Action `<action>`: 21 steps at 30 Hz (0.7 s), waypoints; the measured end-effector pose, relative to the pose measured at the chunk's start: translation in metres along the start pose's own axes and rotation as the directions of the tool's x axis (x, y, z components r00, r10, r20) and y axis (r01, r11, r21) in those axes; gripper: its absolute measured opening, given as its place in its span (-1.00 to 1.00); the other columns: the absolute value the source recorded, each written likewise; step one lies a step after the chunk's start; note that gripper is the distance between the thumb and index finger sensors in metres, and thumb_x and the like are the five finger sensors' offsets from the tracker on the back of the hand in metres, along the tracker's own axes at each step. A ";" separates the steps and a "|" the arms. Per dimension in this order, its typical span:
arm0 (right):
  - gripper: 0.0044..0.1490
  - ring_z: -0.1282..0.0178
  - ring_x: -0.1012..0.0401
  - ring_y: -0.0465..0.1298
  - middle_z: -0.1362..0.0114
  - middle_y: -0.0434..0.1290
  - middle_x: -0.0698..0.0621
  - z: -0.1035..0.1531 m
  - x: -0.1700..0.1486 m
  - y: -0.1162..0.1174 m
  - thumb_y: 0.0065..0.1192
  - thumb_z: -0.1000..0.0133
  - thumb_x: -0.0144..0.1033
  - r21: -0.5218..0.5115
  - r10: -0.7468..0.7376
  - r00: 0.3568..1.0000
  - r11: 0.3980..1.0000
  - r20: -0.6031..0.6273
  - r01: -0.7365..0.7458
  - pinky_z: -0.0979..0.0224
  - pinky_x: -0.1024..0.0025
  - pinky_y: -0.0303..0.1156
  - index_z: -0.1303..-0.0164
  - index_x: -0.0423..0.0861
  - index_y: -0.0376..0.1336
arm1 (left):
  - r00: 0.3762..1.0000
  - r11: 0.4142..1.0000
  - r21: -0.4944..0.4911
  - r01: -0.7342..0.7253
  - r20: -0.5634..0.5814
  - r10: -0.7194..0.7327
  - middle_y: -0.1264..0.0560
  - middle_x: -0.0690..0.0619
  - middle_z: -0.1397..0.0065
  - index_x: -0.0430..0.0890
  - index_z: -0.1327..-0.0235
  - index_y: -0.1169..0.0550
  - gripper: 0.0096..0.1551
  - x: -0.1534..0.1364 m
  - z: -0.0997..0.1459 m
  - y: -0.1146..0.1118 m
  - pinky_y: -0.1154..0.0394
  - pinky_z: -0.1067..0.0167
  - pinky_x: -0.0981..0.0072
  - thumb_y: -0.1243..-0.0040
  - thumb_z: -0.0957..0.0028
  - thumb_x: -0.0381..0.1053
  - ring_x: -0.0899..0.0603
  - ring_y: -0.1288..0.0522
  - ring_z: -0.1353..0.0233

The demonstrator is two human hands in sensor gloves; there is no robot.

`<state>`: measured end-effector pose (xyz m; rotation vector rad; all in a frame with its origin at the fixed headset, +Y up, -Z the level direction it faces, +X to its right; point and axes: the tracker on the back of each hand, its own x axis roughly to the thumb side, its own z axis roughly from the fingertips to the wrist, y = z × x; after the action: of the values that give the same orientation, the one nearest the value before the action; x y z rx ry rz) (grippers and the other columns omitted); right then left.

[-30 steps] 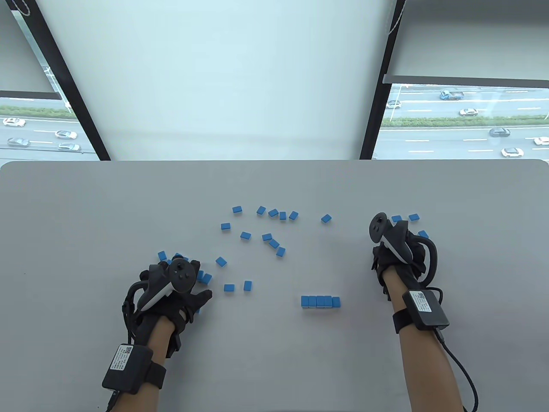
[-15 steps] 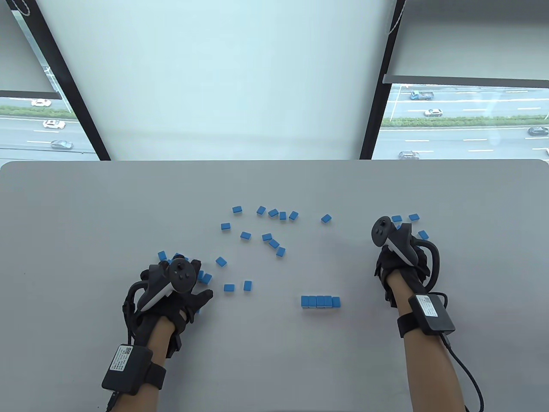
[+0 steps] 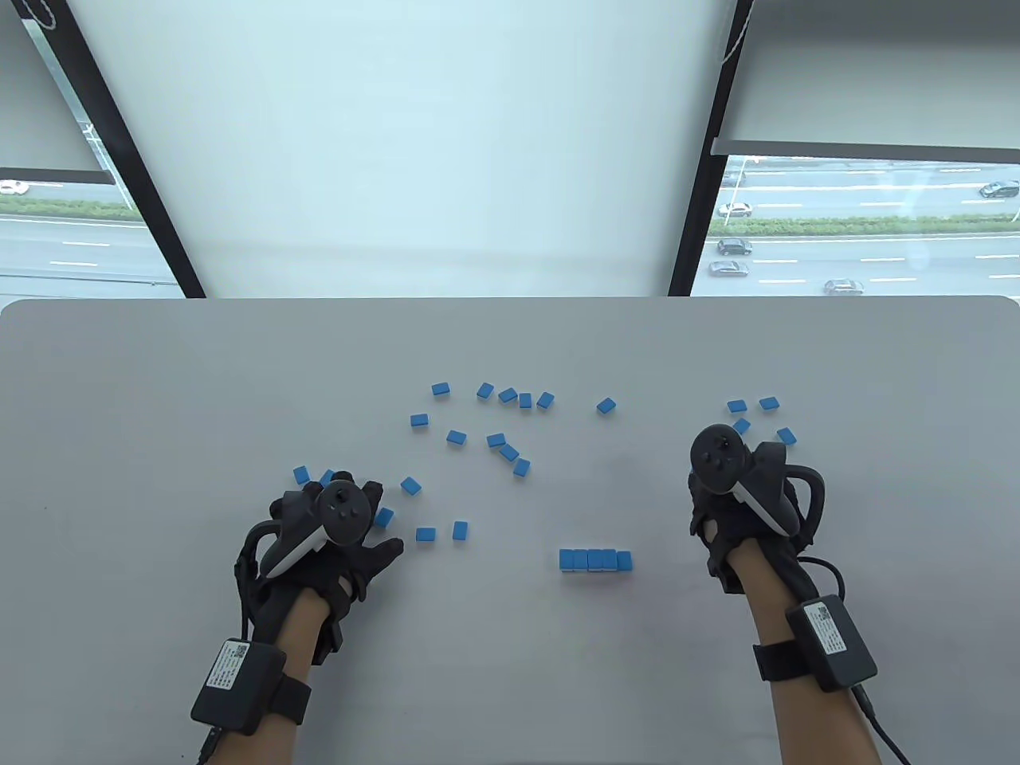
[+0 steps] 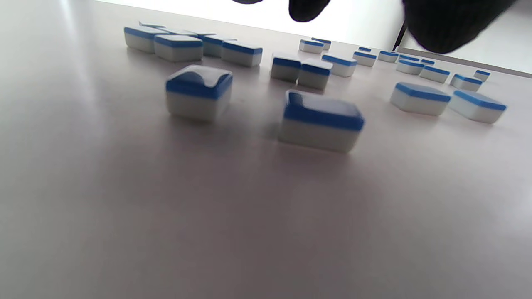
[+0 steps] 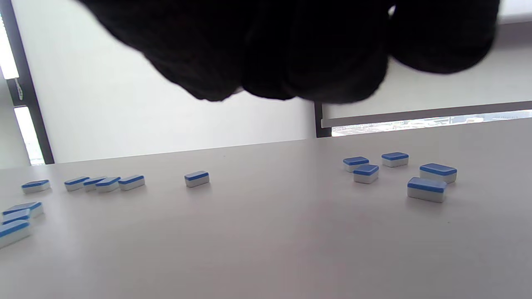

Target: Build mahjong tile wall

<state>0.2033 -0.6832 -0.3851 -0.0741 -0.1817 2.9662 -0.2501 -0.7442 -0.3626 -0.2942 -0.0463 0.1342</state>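
Your surface carries only a short start of the wall: one row of five tiles, touching side by side, blue backs up, at the near middle between your hands. As I judge it, most of the work is left, because far more tiles lie loose than placed. The biggest loose lot is the middle scatter, about a dozen tiles from the far middle down toward your left hand, with two more just beside its thumb. Next come four loose tiles in a small group beyond your right hand. A few more sit at your left fingertips, partly hidden, so I cannot count them exactly. There is no second layer anywhere yet. Your left hand hovers low over its tiles with fingers spread and relaxed, holding nothing I can see. Your right hand shows its fingers bunched in the right wrist view; whether they pinch a tile I cannot tell.
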 end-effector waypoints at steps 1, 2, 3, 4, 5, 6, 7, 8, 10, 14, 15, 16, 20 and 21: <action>-0.26 0.24 0.11 0.61 -0.08 0.52 0.01 0.006 0.005 0.000 0.46 0.11 -0.24 0.004 -0.013 0.999 1.000 0.031 0.013 0.00 0.05 0.54 -0.29 -0.11 0.25 | 1.000 1.000 -0.001 0.000 0.000 0.000 0.11 0.02 -0.74 0.20 -0.62 -0.06 0.04 0.000 0.000 0.000 0.21 -0.38 -0.56 -0.01 0.13 0.53 -0.41 0.15 -0.66; -0.25 0.23 0.11 0.60 -0.08 0.52 0.02 0.012 0.011 0.001 0.46 0.11 -0.24 0.018 -0.017 0.998 1.000 0.061 0.016 -0.01 0.04 0.54 -0.30 -0.11 0.25 | 1.000 1.000 -0.003 0.000 -0.001 0.000 0.11 0.01 -0.74 0.20 -0.62 -0.05 0.04 0.000 0.000 -0.001 0.21 -0.38 -0.56 -0.01 0.13 0.53 -0.41 0.15 -0.66; -0.26 0.23 0.11 0.60 -0.08 0.52 0.02 0.015 0.014 0.002 0.46 0.10 -0.24 0.021 -0.016 0.997 1.000 0.072 0.015 -0.01 0.04 0.54 -0.30 -0.11 0.25 | 1.000 1.000 -0.003 0.000 -0.001 0.000 0.11 0.01 -0.74 0.20 -0.62 -0.05 0.04 0.000 0.000 0.000 0.21 -0.38 -0.56 -0.01 0.13 0.53 -0.41 0.15 -0.66; -0.25 0.23 0.11 0.60 -0.08 0.52 0.02 0.020 0.019 0.004 0.46 0.11 -0.23 0.024 -0.011 0.995 1.000 0.101 0.008 -0.02 0.04 0.54 -0.30 -0.10 0.26 | 1.000 1.000 -0.003 -0.001 -0.002 0.001 0.11 0.01 -0.74 0.20 -0.62 -0.05 0.04 -0.001 0.000 0.000 0.21 -0.38 -0.56 -0.01 0.13 0.53 -0.41 0.15 -0.66; -0.25 0.22 0.11 0.60 -0.08 0.52 0.03 0.023 0.024 0.007 0.46 0.11 -0.22 0.040 0.002 0.991 0.999 0.136 -0.008 -0.02 0.04 0.54 -0.29 -0.10 0.26 | 1.000 1.000 -0.002 -0.001 -0.003 0.001 0.11 0.01 -0.74 0.20 -0.62 -0.05 0.04 -0.001 0.000 0.000 0.21 -0.38 -0.56 -0.01 0.13 0.53 -0.41 0.15 -0.66; -0.25 0.22 0.11 0.60 -0.09 0.52 0.03 0.026 0.026 0.009 0.46 0.11 -0.21 0.057 0.010 0.986 0.998 0.166 -0.019 -0.02 0.05 0.54 -0.29 -0.09 0.26 | 1.000 1.000 -0.002 -0.002 -0.003 0.002 0.11 0.01 -0.74 0.20 -0.62 -0.05 0.04 -0.001 0.000 0.000 0.21 -0.38 -0.56 -0.01 0.13 0.53 -0.41 0.15 -0.66; -0.25 0.22 0.11 0.60 -0.09 0.52 0.03 0.028 0.029 0.013 0.47 0.12 -0.21 0.084 0.011 0.980 0.996 0.200 -0.029 -0.02 0.05 0.54 -0.29 -0.08 0.26 | 1.000 1.000 -0.003 -0.004 -0.004 0.004 0.11 0.01 -0.74 0.20 -0.62 -0.06 0.04 -0.001 0.000 -0.001 0.21 -0.38 -0.56 -0.01 0.13 0.53 -0.41 0.15 -0.66; -0.25 0.22 0.11 0.61 -0.09 0.52 0.03 0.031 0.031 0.019 0.48 0.12 -0.21 0.132 -0.001 0.975 0.991 0.222 -0.029 -0.03 0.05 0.54 -0.28 -0.08 0.27 | 1.000 1.000 -0.005 -0.004 -0.006 0.004 0.11 0.01 -0.74 0.20 -0.62 -0.05 0.04 -0.001 0.000 -0.002 0.21 -0.38 -0.56 -0.01 0.13 0.53 -0.41 0.15 -0.66; -0.26 0.21 0.11 0.61 -0.09 0.52 0.03 0.033 0.031 0.027 0.49 0.12 -0.21 0.199 -0.016 0.969 0.979 0.247 -0.035 -0.03 0.04 0.54 -0.28 -0.08 0.27 | 1.000 1.000 -0.009 -0.001 -0.008 0.001 0.11 0.01 -0.74 0.20 -0.62 -0.06 0.04 -0.002 0.000 -0.002 0.21 -0.38 -0.56 -0.01 0.12 0.53 -0.41 0.15 -0.66; -0.26 0.20 0.10 0.61 -0.09 0.53 0.03 0.037 0.035 0.047 0.50 0.12 -0.19 0.310 -0.032 0.958 0.949 0.284 -0.060 -0.03 0.04 0.54 -0.27 -0.08 0.28 | 1.000 1.000 -0.016 0.001 -0.013 -0.002 0.11 0.01 -0.74 0.20 -0.62 -0.06 0.04 -0.001 0.000 -0.004 0.21 -0.38 -0.56 -0.01 0.13 0.53 -0.41 0.14 -0.66; -0.26 0.20 0.10 0.61 -0.09 0.52 0.03 0.037 0.037 0.050 0.50 0.12 -0.18 0.332 -0.039 0.956 0.941 0.291 -0.063 -0.04 0.04 0.54 -0.27 -0.08 0.28 | 1.000 1.000 -0.018 0.002 -0.014 -0.002 0.11 0.01 -0.74 0.20 -0.62 -0.06 0.04 -0.001 0.000 -0.004 0.21 -0.37 -0.56 -0.01 0.13 0.53 -0.41 0.14 -0.66; -0.26 0.20 0.10 0.61 -0.10 0.52 0.03 0.038 0.039 0.051 0.51 0.12 -0.18 0.338 -0.041 0.954 0.939 0.296 -0.065 -0.04 0.04 0.54 -0.27 -0.08 0.28 | 1.000 1.000 -0.018 0.002 -0.014 -0.003 0.11 0.01 -0.74 0.20 -0.62 -0.06 0.04 -0.001 0.000 -0.004 0.21 -0.38 -0.56 -0.01 0.13 0.53 -0.41 0.14 -0.66; -0.26 0.19 0.10 0.60 -0.10 0.52 0.03 0.040 0.046 0.057 0.51 0.12 -0.18 0.337 0.000 0.947 0.935 0.322 -0.115 -0.04 0.04 0.53 -0.27 -0.07 0.28 | 1.000 1.000 -0.016 0.005 -0.015 -0.006 0.11 0.01 -0.74 0.20 -0.62 -0.06 0.04 -0.002 0.000 -0.004 0.21 -0.38 -0.56 -0.01 0.13 0.53 -0.41 0.14 -0.66; -0.26 0.19 0.10 0.60 -0.10 0.52 0.03 0.040 0.047 0.059 0.51 0.12 -0.18 0.333 0.007 0.946 0.935 0.323 -0.120 -0.05 0.04 0.53 -0.27 -0.07 0.28 | 1.000 1.000 -0.016 0.005 -0.015 -0.005 0.11 0.01 -0.74 0.20 -0.62 -0.06 0.04 -0.002 0.000 -0.004 0.21 -0.38 -0.56 -0.01 0.13 0.53 -0.41 0.14 -0.66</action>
<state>0.1449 -0.7372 -0.3547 0.4538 0.3179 3.0029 -0.2514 -0.7487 -0.3618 -0.3108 -0.0330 0.1265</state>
